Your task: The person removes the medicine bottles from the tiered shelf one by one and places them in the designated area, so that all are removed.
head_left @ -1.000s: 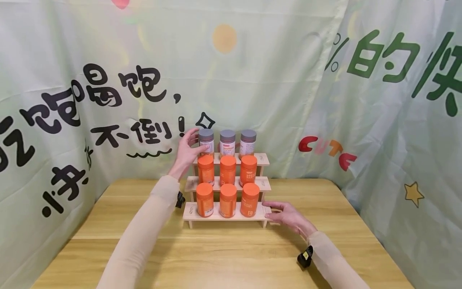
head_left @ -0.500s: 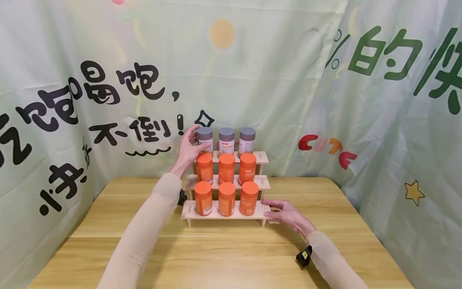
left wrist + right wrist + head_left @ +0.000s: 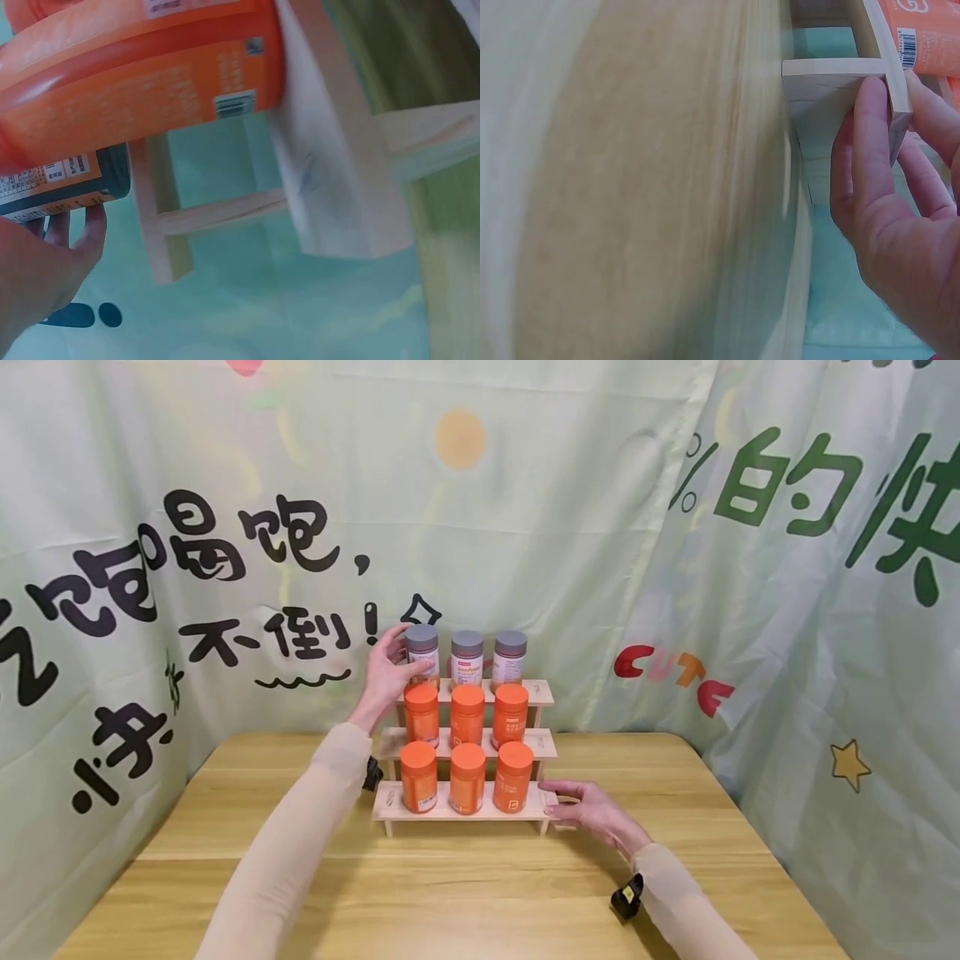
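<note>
A three-step wooden display stand (image 3: 534, 742) bears three rows of bottles. On its top step stand grey-capped bottles, and my left hand (image 3: 386, 678) holds the leftmost grey-capped bottle (image 3: 423, 652) from the left side, thumb across its front. In the left wrist view, fingertips lie against that bottle's (image 3: 90, 180) lower part. Below it are orange-lidded bottles (image 3: 467, 781) on the middle and lowest steps. My right hand (image 3: 596, 814) grips the right end of the lowest step. The right wrist view shows fingers (image 3: 871, 142) under the board (image 3: 894, 90) and the thumb above.
The stand is on a wooden table (image 3: 480, 893). Behind and beside the table hangs a pale green printed curtain (image 3: 525, 527) with large characters. A black wrist device (image 3: 627, 897) sits by the right sleeve (image 3: 682, 893).
</note>
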Demonstrator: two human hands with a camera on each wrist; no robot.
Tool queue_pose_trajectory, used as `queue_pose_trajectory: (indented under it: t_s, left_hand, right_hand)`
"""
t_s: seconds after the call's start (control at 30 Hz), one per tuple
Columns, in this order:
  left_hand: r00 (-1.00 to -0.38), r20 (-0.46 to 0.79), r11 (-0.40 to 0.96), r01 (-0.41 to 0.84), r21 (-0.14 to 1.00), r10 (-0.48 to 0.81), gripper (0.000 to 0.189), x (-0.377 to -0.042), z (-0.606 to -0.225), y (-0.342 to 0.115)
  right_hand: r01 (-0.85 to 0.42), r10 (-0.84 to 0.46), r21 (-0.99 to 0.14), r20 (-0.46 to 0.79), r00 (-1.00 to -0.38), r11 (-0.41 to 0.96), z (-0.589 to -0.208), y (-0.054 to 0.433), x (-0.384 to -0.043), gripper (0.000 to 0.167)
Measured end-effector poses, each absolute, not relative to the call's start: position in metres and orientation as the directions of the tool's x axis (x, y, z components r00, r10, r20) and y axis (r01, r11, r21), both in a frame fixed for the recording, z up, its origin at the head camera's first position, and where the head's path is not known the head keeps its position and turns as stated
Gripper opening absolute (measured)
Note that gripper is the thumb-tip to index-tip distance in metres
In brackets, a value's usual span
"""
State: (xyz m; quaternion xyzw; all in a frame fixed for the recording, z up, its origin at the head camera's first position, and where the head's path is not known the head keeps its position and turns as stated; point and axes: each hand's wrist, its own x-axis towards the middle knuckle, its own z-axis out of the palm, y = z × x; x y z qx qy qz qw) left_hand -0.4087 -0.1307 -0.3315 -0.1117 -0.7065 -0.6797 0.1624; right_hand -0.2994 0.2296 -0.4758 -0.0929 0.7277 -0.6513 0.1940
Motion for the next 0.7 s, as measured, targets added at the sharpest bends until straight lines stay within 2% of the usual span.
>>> queue_pose_trajectory:
  t_s: [0.43, 0.7]
  left_hand:
    - [-0.891, 0.447, 0.037, 0.446, 0.894, -0.082, 0.075, -0.395, -0.309, -0.158]
    - [-0.894, 0.442, 0.099, 0.434, 0.895, -0.078, 0.075, -0.387, -0.310, -0.184]
  right_hand:
    - [0.126, -0.386, -0.985, -0.160, -0.908, 0.114, -0.479, 0.229, -0.300, 0.056]
    - [0.130, -0.393, -0.984, -0.168, -0.904, 0.120, -0.477, 0.229, -0.300, 0.057]
